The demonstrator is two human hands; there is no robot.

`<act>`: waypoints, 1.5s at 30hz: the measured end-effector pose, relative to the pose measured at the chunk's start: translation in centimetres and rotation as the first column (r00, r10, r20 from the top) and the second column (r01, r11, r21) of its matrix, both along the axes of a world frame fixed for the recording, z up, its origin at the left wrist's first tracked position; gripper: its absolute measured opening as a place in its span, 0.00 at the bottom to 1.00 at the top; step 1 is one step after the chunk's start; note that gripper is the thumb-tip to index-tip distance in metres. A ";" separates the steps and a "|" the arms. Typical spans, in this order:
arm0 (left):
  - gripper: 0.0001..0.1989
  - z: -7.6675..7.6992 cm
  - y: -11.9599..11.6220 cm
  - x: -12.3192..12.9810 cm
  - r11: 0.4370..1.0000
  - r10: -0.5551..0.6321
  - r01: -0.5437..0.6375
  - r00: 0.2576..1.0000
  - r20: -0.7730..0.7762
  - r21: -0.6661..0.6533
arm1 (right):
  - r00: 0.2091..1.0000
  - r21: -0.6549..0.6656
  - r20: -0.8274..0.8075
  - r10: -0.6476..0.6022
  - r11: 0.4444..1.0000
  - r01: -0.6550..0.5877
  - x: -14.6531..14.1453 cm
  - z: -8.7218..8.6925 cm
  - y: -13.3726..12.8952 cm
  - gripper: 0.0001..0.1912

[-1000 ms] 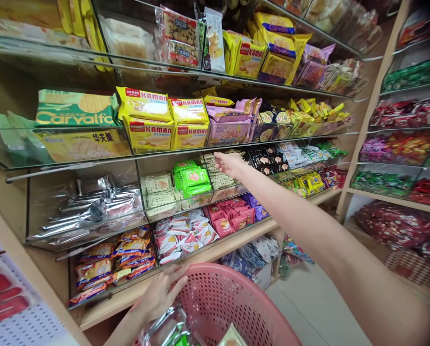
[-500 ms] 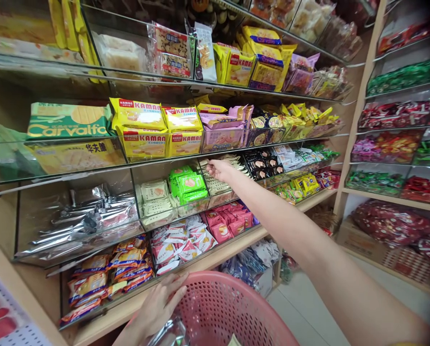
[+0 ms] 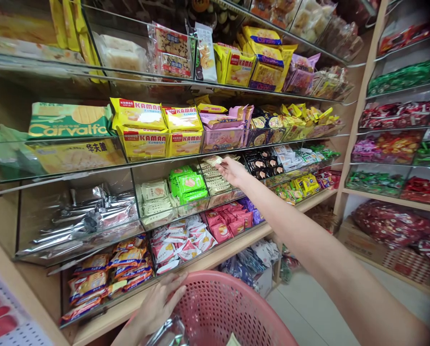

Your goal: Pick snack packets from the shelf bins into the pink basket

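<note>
My right hand (image 3: 232,172) is closed in a pinch on a small cream-coloured snack packet (image 3: 213,161). It is just above a compartment of similar cream packets (image 3: 216,183) on the shelf. Bright green packets (image 3: 188,185) fill the space left of that stack, with black packets (image 3: 261,164) to its right. Low in the view, my left hand (image 3: 160,300) grips the rim of a pink perforated plastic basket (image 3: 232,300), its thumb apart from the fingers. Inside the basket lie a silvery packet (image 3: 168,331) and part of a pale packet (image 3: 232,340).
Clear dividers and front panels edge the shelf compartments. Yellow KAMAN packs (image 3: 139,115) sit one shelf up. Pink packets (image 3: 224,225) and white-and-pink packets (image 3: 184,242) lie below. A side shelf (image 3: 395,197) of wrapped sweets stands at the right, above a tiled floor (image 3: 301,307).
My right hand has drawn slightly right and back from the cream stack, and a packet now shows in its fingers. My left hand and the basket stay nearly in place.
</note>
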State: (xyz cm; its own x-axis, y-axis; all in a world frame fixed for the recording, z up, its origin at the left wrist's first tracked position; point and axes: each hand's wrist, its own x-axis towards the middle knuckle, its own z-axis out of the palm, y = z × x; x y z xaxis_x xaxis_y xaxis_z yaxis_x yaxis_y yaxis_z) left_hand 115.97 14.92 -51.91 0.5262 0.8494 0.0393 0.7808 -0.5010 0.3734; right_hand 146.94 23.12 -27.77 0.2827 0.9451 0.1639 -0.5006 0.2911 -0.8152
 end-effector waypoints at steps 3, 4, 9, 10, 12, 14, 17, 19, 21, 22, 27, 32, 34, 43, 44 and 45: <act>0.26 0.1 0.0 0.0 1.000 -0.020 0.019 1.000 0.011 0.015 | 1.000 0.022 -0.020 -0.014 1.000 0.015 1.1 -1.7 -2.5 0.08; 0.26 0.1 0.0 -0.1 1.000 -0.021 0.021 1.000 0.014 0.020 | 1.000 0.025 -0.018 -0.016 1.000 0.016 1.5 -2.3 -3.5 0.08; 0.26 0.0 0.2 -0.1 0.999 -0.027 0.027 1.000 0.011 0.029 | 0.996 0.005 0.083 0.034 0.999 -0.034 2.8 -6.2 -9.8 0.05; 0.26 0.0 0.1 0.0 0.999 -0.034 0.033 0.999 0.008 0.027 | 0.988 -0.026 0.132 0.077 0.997 -0.075 2.9 -7.2 -11.1 0.05; 0.26 0.3 0.0 0.1 0.999 -0.033 0.033 0.999 0.000 0.019 | 0.944 -0.135 0.249 0.216 0.973 -0.187 2.6 -9.7 -13.5 0.04; 0.26 0.5 -0.1 0.3 0.999 -0.041 0.041 0.999 -0.001 0.017 | 0.852 -0.282 0.357 0.383 0.914 -0.292 2.0 -12.3 -15.2 0.05; 0.26 0.6 -0.2 0.4 0.997 -0.066 0.066 0.998 0.006 0.030 | 0.660 -0.496 0.476 0.582 0.797 -0.345 0.5 -16.4 -16.6 0.04; 0.26 0.6 -0.2 0.4 0.997 -0.064 0.064 0.998 0.006 0.032 | 0.541 -0.604 0.507 0.671 0.724 -0.333 -0.7 -18.7 -16.8 0.04; 0.26 0.7 -0.2 0.4 0.997 -0.067 0.067 0.998 0.005 0.032 | 0.455 -0.680 0.499 0.738 0.659 -0.322 -1.9 -20.4 -16.6 0.05; 0.25 0.7 -0.3 0.4 0.997 -0.072 0.072 0.997 0.005 0.034 | 0.425 -0.704 0.492 0.760 0.634 -0.319 -2.4 -20.9 -16.5 0.06; 0.26 0.8 -0.3 0.4 0.996 -0.073 0.073 0.997 -0.005 0.041 | 0.351 -0.760 0.429 0.832 0.542 -0.358 -3.5 -22.3 -16.0 0.09; 0.26 0.5 -0.1 0.4 0.996 -0.077 0.077 0.997 -0.012 0.044 | 0.225 -0.814 0.361 0.905 0.424 -0.398 -3.9 -23.6 -16.0 0.08; 0.26 0.5 -0.1 0.5 0.996 -0.082 0.082 0.997 -0.014 0.047 | 0.199 -0.836 0.325 0.924 0.379 -0.396 -4.2 -24.0 -15.9 0.08; 0.26 0.6 -0.3 0.4 0.995 -0.085 0.087 0.996 -0.027 0.051 | 0.146 -0.883 0.330 0.933 0.359 -0.302 -5.3 -25.1 -15.5 0.12; 0.26 0.6 -0.2 0.4 0.995 -0.084 0.085 0.996 -0.025 0.051 | 0.088 -0.876 0.408 0.909 0.417 -0.242 -5.4 -25.2 -15.6 0.12; 0.26 0.6 -0.2 0.4 0.995 -0.083 0.084 0.996 -0.022 0.052 | 0.010 -0.855 0.495 0.869 0.489 -0.172 -5.5 -25.2 -15.8 0.11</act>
